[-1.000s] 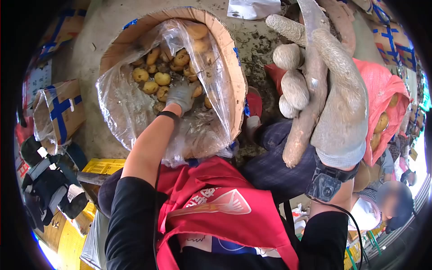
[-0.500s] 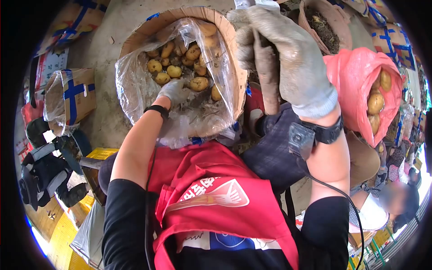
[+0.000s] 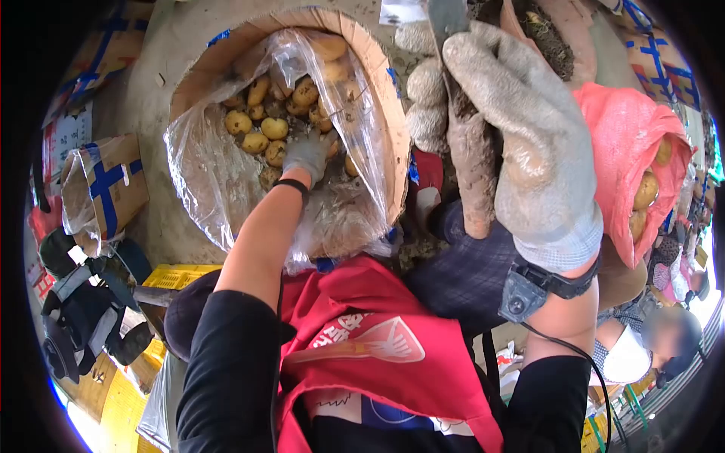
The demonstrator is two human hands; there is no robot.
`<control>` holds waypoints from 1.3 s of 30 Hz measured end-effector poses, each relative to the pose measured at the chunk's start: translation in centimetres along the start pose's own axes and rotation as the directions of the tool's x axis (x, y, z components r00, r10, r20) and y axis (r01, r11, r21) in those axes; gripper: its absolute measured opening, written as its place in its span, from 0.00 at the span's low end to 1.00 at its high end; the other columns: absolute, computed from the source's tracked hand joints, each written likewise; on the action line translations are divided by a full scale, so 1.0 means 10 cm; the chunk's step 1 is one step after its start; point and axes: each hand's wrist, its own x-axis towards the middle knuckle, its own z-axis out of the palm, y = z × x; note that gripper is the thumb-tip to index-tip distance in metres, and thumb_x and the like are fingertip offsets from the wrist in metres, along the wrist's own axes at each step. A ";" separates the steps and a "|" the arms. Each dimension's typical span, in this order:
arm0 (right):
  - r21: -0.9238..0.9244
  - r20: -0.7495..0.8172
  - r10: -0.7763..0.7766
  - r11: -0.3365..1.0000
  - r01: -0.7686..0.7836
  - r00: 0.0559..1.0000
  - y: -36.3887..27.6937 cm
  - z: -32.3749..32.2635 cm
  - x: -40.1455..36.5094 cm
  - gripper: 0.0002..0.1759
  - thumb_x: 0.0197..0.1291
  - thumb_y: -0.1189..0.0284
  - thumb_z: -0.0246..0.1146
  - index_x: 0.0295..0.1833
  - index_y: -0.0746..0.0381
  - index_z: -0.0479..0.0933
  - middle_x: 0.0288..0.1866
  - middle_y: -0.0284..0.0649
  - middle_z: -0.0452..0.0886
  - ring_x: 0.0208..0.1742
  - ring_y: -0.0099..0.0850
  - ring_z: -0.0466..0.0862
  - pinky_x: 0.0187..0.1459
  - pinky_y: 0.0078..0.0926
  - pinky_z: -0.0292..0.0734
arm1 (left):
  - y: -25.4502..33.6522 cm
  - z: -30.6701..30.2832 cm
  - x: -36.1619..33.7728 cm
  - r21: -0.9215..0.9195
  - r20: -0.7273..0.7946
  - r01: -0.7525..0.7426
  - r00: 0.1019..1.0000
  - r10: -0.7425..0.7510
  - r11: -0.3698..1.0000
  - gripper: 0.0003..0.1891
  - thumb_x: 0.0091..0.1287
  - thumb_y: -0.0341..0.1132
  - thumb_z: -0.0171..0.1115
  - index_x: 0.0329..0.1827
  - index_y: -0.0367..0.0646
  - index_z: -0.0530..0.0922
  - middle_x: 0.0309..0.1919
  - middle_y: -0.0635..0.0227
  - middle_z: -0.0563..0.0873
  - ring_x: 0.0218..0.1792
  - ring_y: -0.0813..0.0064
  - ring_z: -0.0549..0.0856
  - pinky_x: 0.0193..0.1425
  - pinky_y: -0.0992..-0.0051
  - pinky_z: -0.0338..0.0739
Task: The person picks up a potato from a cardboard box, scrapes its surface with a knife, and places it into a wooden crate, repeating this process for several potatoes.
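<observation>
My left hand, in a grey-white glove, reaches into a plastic-lined cardboard box. Its fingers are curled around a potato, mostly covered by the glove. Several yellow potatoes, some with soil on them, lie around it. Raised to the right of the box, my right hand wears a dirty glove and grips a knife. The knife's rough handle is caked with mud and points down toward me. Its grey blade points up and runs out of view at the top.
A pink sack with potatoes stands at right. Behind it is a tub holding soil and debris. A taped carton and a yellow crate are at left. Another person sits at far right.
My left hand has moved right within the box and closed over a potato. My right hand has come lower and nearer with the knife, turning so that its blade shows. The view has shifted slightly.
</observation>
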 end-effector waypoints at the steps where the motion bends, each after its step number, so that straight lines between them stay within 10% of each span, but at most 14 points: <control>1: 0.008 0.047 0.039 0.999 -0.039 0.998 -0.04 -0.05 0.00 0.22 0.79 0.61 0.58 0.64 0.70 0.76 0.46 0.42 0.87 0.40 0.26 0.86 0.42 0.24 0.83 | 0.05 0.01 -0.06 0.018 0.031 0.024 0.999 -0.024 1.000 0.33 0.68 0.37 0.64 0.78 0.64 0.69 0.62 0.54 0.82 0.60 0.52 0.86 0.61 0.51 0.82; 5: 0.324 0.418 0.280 0.843 -0.429 0.864 -0.29 -0.09 0.15 0.12 0.81 0.65 0.57 0.54 0.63 0.77 0.38 0.35 0.85 0.31 0.24 0.84 0.30 0.24 0.78 | -0.03 -0.33 -0.30 -0.411 -0.088 0.029 0.994 -0.071 0.911 0.30 0.66 0.41 0.68 0.72 0.47 0.74 0.61 0.47 0.84 0.57 0.46 0.87 0.60 0.56 0.83; 7: 0.088 0.160 0.255 0.959 -0.271 0.953 -0.18 0.10 0.07 0.15 0.80 0.64 0.58 0.56 0.65 0.78 0.39 0.39 0.86 0.34 0.27 0.85 0.34 0.26 0.79 | -0.21 -0.52 -0.49 -0.914 0.141 0.122 0.990 0.020 0.387 0.32 0.65 0.40 0.72 0.72 0.42 0.74 0.63 0.44 0.85 0.62 0.45 0.84 0.69 0.60 0.79; 8: -0.058 0.135 0.172 0.984 -0.166 0.976 -0.10 0.08 0.03 0.18 0.80 0.64 0.57 0.59 0.68 0.78 0.42 0.39 0.87 0.38 0.26 0.85 0.39 0.24 0.80 | -0.37 -0.51 -0.59 -0.906 -0.015 -0.089 0.984 0.178 0.415 0.31 0.69 0.44 0.68 0.74 0.43 0.73 0.61 0.51 0.86 0.61 0.54 0.86 0.68 0.64 0.79; 11: -0.123 0.183 -0.008 0.992 0.031 0.983 0.09 0.17 -0.05 0.14 0.78 0.63 0.58 0.49 0.63 0.81 0.40 0.35 0.87 0.36 0.23 0.85 0.39 0.22 0.82 | -0.47 -0.99 -1.17 -0.929 0.006 0.148 0.923 0.385 -0.339 0.27 0.81 0.49 0.53 0.74 0.41 0.74 0.66 0.63 0.85 0.63 0.65 0.85 0.70 0.63 0.78; 14: -0.485 0.297 -0.108 0.838 0.248 0.949 0.26 0.15 -0.06 0.13 0.72 0.64 0.63 0.44 0.63 0.83 0.30 0.40 0.87 0.30 0.30 0.87 0.35 0.28 0.81 | -0.36 -1.41 -1.91 -0.788 -0.118 0.120 0.933 0.339 -0.604 0.31 0.82 0.55 0.52 0.78 0.42 0.69 0.68 0.61 0.82 0.65 0.68 0.84 0.65 0.68 0.80; 18: -0.784 0.423 -0.245 0.385 0.487 0.873 0.43 0.37 -0.19 0.13 0.70 0.63 0.61 0.43 0.61 0.83 0.32 0.48 0.85 0.33 0.46 0.87 0.36 0.39 0.81 | -0.23 -1.40 -2.40 -0.812 -0.329 -0.197 0.932 0.152 -0.550 0.30 0.82 0.55 0.51 0.76 0.42 0.71 0.69 0.62 0.82 0.66 0.68 0.83 0.65 0.69 0.80; 20: -0.781 0.445 -0.260 0.355 0.513 0.857 0.51 0.48 -0.23 0.13 0.70 0.62 0.61 0.42 0.60 0.84 0.33 0.49 0.85 0.35 0.50 0.87 0.37 0.42 0.81 | -0.16 -1.34 -2.45 -0.677 -0.171 -0.136 0.985 -0.025 -0.724 0.26 0.81 0.55 0.52 0.70 0.47 0.75 0.65 0.64 0.84 0.62 0.71 0.83 0.62 0.69 0.80; 22: -0.794 0.452 -0.307 0.288 0.535 0.837 0.62 0.60 -0.24 0.13 0.69 0.60 0.61 0.39 0.58 0.84 0.32 0.50 0.85 0.34 0.53 0.86 0.36 0.47 0.81 | -0.01 -1.26 -2.42 -0.768 -0.263 -0.320 0.947 -0.183 -0.555 0.25 0.81 0.54 0.53 0.71 0.48 0.75 0.60 0.64 0.85 0.57 0.69 0.86 0.55 0.71 0.81; 29: -0.602 0.764 -0.296 -0.010 0.798 0.573 1.01 0.69 -0.30 0.12 0.64 0.61 0.64 0.32 0.57 0.81 0.24 0.46 0.83 0.30 0.48 0.87 0.34 0.47 0.82 | 0.00 -1.29 -2.37 -0.585 -0.337 -0.272 0.938 -0.076 -0.764 0.28 0.79 0.55 0.57 0.69 0.41 0.76 0.57 0.63 0.87 0.52 0.70 0.88 0.56 0.70 0.82; 34: -0.768 0.524 -0.468 0.102 0.632 0.712 0.75 0.79 -0.03 0.11 0.65 0.63 0.64 0.34 0.59 0.80 0.27 0.48 0.83 0.30 0.51 0.85 0.32 0.47 0.80 | 0.04 -1.35 -2.34 -0.618 -0.457 -0.489 0.860 -0.226 -0.615 0.26 0.79 0.57 0.56 0.66 0.45 0.78 0.53 0.67 0.87 0.49 0.73 0.84 0.53 0.72 0.78; 37: -0.764 0.507 -0.457 0.154 0.626 0.731 0.79 0.84 0.11 0.11 0.66 0.63 0.64 0.35 0.59 0.80 0.27 0.49 0.83 0.31 0.51 0.86 0.32 0.47 0.80 | -0.14 -1.35 -2.30 -0.517 -0.293 -0.203 0.955 -0.051 -0.831 0.25 0.80 0.56 0.54 0.67 0.46 0.77 0.55 0.68 0.87 0.53 0.73 0.85 0.58 0.72 0.78; 39: -0.792 0.525 -0.387 0.106 0.602 0.758 0.83 0.91 0.05 0.12 0.65 0.61 0.64 0.34 0.58 0.79 0.27 0.48 0.83 0.31 0.50 0.86 0.32 0.47 0.80 | -0.10 -1.34 -2.30 -0.667 -0.471 -0.508 0.854 -0.219 -0.546 0.26 0.81 0.56 0.52 0.68 0.44 0.76 0.56 0.67 0.87 0.55 0.72 0.85 0.62 0.70 0.79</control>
